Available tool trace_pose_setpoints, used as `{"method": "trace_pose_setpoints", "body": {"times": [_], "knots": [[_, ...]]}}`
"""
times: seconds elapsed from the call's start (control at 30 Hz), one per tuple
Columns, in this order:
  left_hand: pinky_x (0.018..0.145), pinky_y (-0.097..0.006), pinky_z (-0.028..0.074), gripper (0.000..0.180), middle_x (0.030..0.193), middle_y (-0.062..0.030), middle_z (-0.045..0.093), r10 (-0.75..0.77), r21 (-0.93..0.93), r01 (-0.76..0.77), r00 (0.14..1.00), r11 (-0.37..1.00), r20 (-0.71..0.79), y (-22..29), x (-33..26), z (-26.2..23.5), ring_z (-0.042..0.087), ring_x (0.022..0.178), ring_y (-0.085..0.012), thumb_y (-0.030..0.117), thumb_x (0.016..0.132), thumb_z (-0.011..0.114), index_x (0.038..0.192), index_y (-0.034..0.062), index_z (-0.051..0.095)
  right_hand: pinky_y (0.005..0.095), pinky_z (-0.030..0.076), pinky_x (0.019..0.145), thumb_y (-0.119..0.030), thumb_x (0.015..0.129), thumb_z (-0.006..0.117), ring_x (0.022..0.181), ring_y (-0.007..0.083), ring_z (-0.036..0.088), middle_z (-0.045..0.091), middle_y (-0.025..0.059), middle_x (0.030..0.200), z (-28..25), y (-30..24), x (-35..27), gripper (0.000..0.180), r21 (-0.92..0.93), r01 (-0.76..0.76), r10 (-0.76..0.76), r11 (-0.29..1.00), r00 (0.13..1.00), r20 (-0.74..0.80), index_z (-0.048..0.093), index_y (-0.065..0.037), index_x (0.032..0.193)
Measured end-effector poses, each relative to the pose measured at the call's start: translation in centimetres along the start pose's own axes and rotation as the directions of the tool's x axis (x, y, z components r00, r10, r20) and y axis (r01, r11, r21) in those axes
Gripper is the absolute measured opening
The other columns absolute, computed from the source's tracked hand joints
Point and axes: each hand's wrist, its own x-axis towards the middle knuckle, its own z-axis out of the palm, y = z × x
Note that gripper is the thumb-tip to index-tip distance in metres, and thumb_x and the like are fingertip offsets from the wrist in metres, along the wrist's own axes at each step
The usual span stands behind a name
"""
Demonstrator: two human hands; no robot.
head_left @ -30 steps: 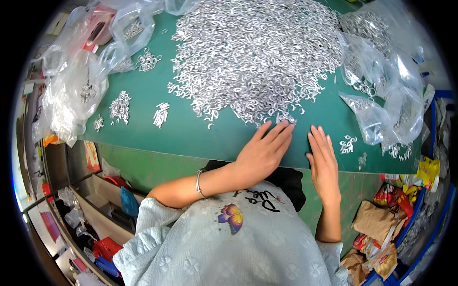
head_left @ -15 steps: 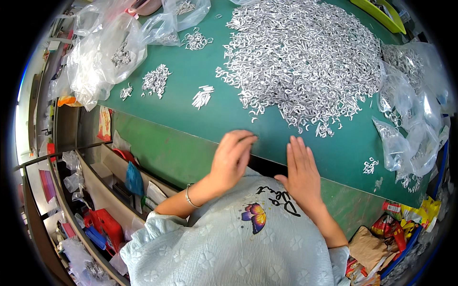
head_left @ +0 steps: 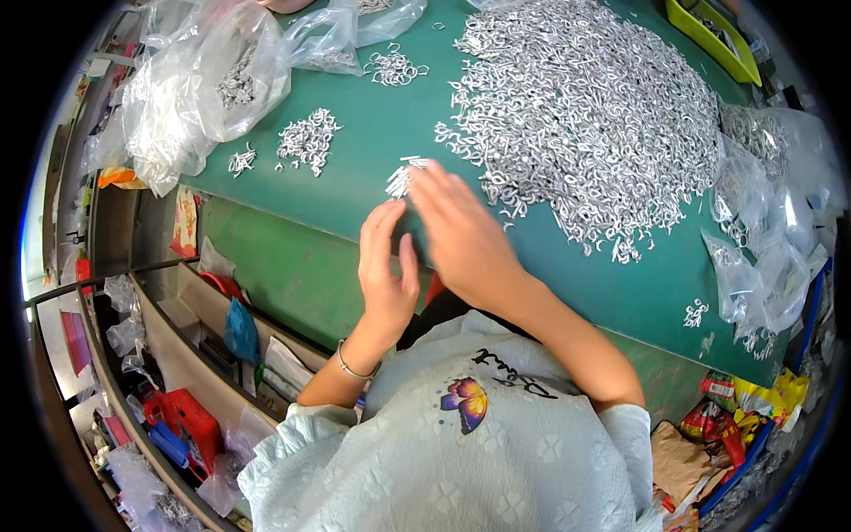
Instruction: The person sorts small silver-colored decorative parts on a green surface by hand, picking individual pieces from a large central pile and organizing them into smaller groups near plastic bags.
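Observation:
My left hand (head_left: 386, 270) is at the near edge of the green table, fingers raised and loosely curved, thumb apart, with nothing seen in it. Over the tabletop reaches my right hand (head_left: 463, 232), slightly blurred, its fingers stretched toward a small pile of thin silvery pins (head_left: 398, 183) and covering part of it. The fingertips of both hands are close together just below that pile. To the right spreads a large heap of small silvery curved metal pieces (head_left: 585, 124).
Smaller piles of metal pieces (head_left: 308, 142), short pieces (head_left: 241, 160) and rings (head_left: 394, 67) lie left. Clear plastic bags (head_left: 199, 89) stand at the far left, others (head_left: 771, 257) at the right. A yellow-green tray (head_left: 716, 40) sits far right. Open drawers (head_left: 222, 324) flank the table.
My right hand has swung left and forward from the table edge to the pin pile. My left hand has moved left, and its bent fingers have opened up. The view has shifted slightly.

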Motion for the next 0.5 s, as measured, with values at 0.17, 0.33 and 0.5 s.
{"method": "trace_pose_setpoints", "body": {"times": [0.17, 0.33, 0.5], "knots": [[0.106, -0.051, 0.036, 0.041, 0.126, -0.0118, 0.058, 0.138, 0.061, -0.161, 0.95, 0.985, 0.281, 1.1, 1.7, 1.2, 0.052, 0.121, -0.0348, -0.001, 0.079, 0.069, 0.119, 0.0042, 0.063, 0.0461, 0.037, 0.094, -0.006, 0.082, 0.067, 0.111, 0.0314, 0.053, 0.06, 0.0099, 0.118, -6.7, -0.4, -6.7, 0.035, -0.396, -0.31, 0.268, 0.864, 0.95, -0.159, 0.063, 0.0, 0.116], [0.094, -0.045, 0.033, 0.04, 0.125, -0.007, 0.054, 0.186, 0.141, -0.253, 0.91, 0.957, 0.37, 3.5, 1.9, 5.3, 0.048, 0.113, -0.0305, 0.009, 0.078, 0.074, 0.117, 0.008, 0.064, 0.0563, 0.022, 0.107, -0.017, 0.084, 0.068, 0.134, 0.0317, 0.04, 0.05, 0.0077, 0.142, -6.0, -0.6, -10.4, 0.05, -0.539, -0.347, 0.442, 0.768, 0.896, 0.052, 0.057, 0.0, 0.129], [0.091, -0.045, 0.032, 0.039, 0.123, -0.0069, 0.054, 0.191, 0.028, -0.216, 0.909, 0.976, 0.37, 3.5, 1.5, 5.6, 0.048, 0.11, -0.0296, 0.01, 0.078, 0.074, 0.116, 0.0089, 0.065, 0.064, 0.015, 0.11, -0.02, 0.083, 0.069, 0.144, 0.0317, 0.031, 0.042, 0.0096, 0.15, -7.1, -1.0, -10.9, 0.056, -0.481, -0.346, 0.437, 0.806, 0.895, 0.089, 0.054, 0.0, 0.133]]}}
